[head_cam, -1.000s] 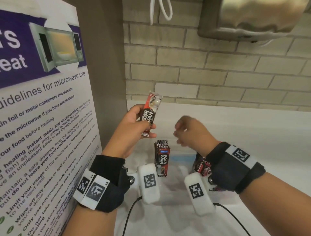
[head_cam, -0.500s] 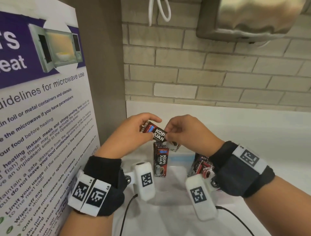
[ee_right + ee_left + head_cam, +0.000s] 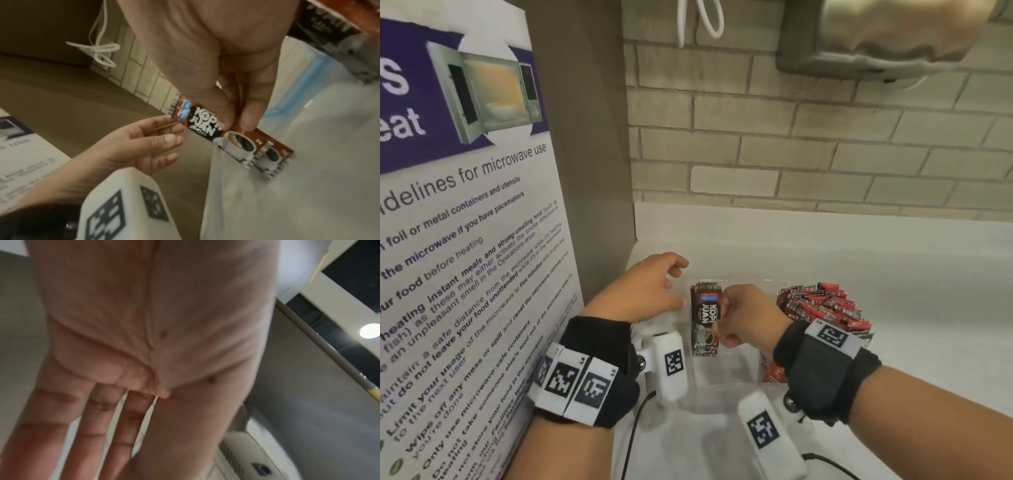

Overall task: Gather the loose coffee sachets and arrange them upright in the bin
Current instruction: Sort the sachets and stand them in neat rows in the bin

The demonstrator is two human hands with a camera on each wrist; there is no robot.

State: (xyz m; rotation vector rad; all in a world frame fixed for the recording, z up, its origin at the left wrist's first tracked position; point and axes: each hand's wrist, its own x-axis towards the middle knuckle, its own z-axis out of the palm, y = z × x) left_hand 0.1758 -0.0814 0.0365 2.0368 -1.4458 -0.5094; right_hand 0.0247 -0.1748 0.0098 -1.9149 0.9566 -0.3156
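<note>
My right hand (image 3: 736,318) pinches one brown Kopi Juan sachet (image 3: 216,129), thumb over the printed front and the other fingertips behind it, gripping mid-length so both crimped ends stay free. It stands upright, label facing me, right against the sachets already standing (image 3: 703,342) at the near left of the clear bin (image 3: 732,385). I judge the step is slotting it into that row. Holding it by the middle keeps the thin pack from folding as it goes down.

My left hand (image 3: 654,291) holds nothing. Its fingers are loosely spread and relaxed, just left of the sachet, tips near its upper end, probably ready to steady the row. Whether they touch it I cannot tell.

The sachet is a long, narrow, flat foil stick, glossy, with serrated crimp seals at both ends and a coffee cup print low down. The bin is transparent plastic with thin walls, hard to make out against the white counter (image 3: 893,274). On the right side of the bin sits a packed bunch of red sachets (image 3: 822,305), barcoded ends up, fanned and leaning. A few more red ones (image 3: 774,373) show low at the near right, partly hidden by my wrist.

A laminated microwave poster (image 3: 465,240) stands on the left, and a pale brick wall (image 3: 791,164) is behind.
</note>
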